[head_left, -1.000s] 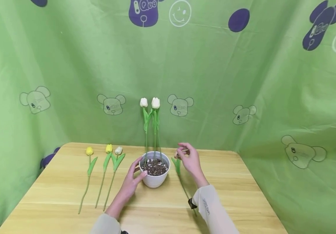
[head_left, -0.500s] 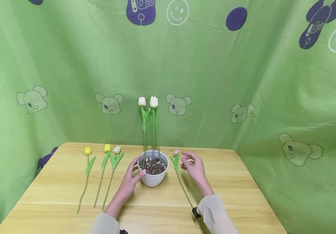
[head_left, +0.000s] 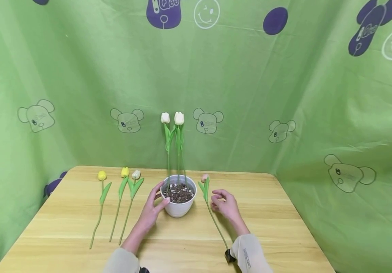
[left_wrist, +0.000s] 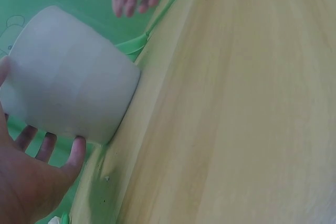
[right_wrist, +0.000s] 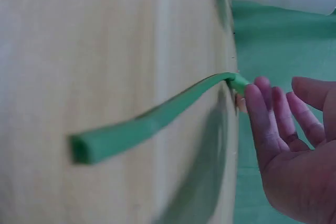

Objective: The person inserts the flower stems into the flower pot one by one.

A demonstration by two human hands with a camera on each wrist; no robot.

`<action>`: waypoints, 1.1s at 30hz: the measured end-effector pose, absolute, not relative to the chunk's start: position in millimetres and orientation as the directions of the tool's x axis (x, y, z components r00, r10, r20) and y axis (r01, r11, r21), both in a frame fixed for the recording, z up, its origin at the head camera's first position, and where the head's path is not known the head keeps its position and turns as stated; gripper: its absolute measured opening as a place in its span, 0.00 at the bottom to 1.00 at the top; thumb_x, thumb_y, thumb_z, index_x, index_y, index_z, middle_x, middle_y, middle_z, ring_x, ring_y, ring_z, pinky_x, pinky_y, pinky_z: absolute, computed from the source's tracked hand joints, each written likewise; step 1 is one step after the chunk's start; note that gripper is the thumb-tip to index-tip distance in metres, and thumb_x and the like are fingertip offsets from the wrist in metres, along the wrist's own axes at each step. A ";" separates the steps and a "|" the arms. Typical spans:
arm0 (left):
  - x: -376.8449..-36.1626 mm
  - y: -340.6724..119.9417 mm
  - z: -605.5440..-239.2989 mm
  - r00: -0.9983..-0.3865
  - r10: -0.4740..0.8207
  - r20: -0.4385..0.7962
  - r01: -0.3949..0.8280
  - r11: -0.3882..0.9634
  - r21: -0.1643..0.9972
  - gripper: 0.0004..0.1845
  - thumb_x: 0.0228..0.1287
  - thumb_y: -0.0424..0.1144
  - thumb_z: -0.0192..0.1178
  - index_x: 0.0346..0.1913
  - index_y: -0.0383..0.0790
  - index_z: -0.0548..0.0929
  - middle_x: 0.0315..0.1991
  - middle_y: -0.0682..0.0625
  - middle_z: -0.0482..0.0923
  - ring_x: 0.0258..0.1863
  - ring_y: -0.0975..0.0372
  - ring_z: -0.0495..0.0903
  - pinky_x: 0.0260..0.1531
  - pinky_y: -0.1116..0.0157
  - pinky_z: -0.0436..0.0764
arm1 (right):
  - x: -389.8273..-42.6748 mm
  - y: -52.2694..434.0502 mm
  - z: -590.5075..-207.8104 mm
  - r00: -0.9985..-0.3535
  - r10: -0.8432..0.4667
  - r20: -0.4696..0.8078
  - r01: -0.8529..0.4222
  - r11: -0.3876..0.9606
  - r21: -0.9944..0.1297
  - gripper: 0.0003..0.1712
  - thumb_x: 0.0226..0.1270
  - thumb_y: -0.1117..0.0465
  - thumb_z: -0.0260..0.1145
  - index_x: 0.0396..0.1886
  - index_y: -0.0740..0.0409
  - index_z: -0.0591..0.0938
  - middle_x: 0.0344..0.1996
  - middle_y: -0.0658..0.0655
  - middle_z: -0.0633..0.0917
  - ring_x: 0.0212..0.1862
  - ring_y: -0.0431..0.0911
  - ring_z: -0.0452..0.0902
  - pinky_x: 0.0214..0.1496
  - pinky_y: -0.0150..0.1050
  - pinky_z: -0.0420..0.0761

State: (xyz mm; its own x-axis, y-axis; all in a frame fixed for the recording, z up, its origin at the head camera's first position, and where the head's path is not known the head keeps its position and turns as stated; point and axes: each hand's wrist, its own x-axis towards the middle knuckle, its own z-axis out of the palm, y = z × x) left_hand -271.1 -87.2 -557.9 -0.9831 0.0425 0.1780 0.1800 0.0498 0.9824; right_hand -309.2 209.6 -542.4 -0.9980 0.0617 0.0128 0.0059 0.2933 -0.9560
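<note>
My left hand point(head_left: 150, 210) holds the side of a white flower pot point(head_left: 178, 209), thumb on its front rim and fingers round its left side. Dark soil fills the pot, and white tulips point(head_left: 179, 118) stand upright in it. In the left wrist view, the fingertips touch the wall of the flower pot point(left_wrist: 68, 77). Right of the pot, a pink tulip point(head_left: 205, 177) lies on the table with its stem toward me. Just right of its stem is my right hand point(head_left: 228, 206), fingers loosely bent and holding nothing. The right wrist view shows the tulip's green stem point(right_wrist: 142, 127) beside the hand point(right_wrist: 294, 166).
On the left of the wooden table point(head_left: 62, 227) lie a yellow tulip point(head_left: 102, 175), a second yellow tulip point(head_left: 125, 172) and a white tulip point(head_left: 136, 174), stems toward me. A green patterned curtain point(head_left: 236, 76) hangs behind and at both sides.
My right hand has come away from the pink tulip's head and moved back toward me along its stem. The pink bloom now shows. My left hand stays on the flower pot.
</note>
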 end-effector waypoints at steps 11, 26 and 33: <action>-270.4 -87.8 -556.9 -0.983 0.047 0.176 0.178 0.045 0.983 0.37 0.73 0.47 0.63 0.80 0.57 0.61 0.81 0.41 0.57 0.75 0.39 0.63 0.67 0.35 0.73 | -303.5 211.3 -553.4 -0.997 0.024 -0.071 0.075 0.381 -0.922 0.19 0.69 0.70 0.67 0.58 0.71 0.81 0.44 0.67 0.89 0.37 0.49 0.88 0.37 0.41 0.91; -271.3 -87.5 -558.4 -0.984 0.045 0.173 0.174 0.036 0.984 0.37 0.73 0.47 0.63 0.80 0.57 0.61 0.81 0.40 0.57 0.75 0.39 0.64 0.68 0.36 0.72 | -298.9 208.3 -554.6 -0.988 -0.068 -0.135 0.098 0.388 -0.916 0.29 0.49 0.75 0.78 0.54 0.72 0.82 0.45 0.68 0.85 0.36 0.48 0.83 0.37 0.40 0.90; -270.9 -87.2 -557.2 -0.983 0.046 0.175 0.177 0.037 0.983 0.37 0.73 0.48 0.63 0.80 0.57 0.61 0.81 0.40 0.57 0.75 0.39 0.63 0.68 0.36 0.73 | -298.4 208.0 -552.9 -0.988 -0.075 -0.133 0.088 0.436 -0.896 0.27 0.46 0.79 0.76 0.50 0.73 0.82 0.41 0.67 0.84 0.35 0.48 0.82 0.35 0.39 0.90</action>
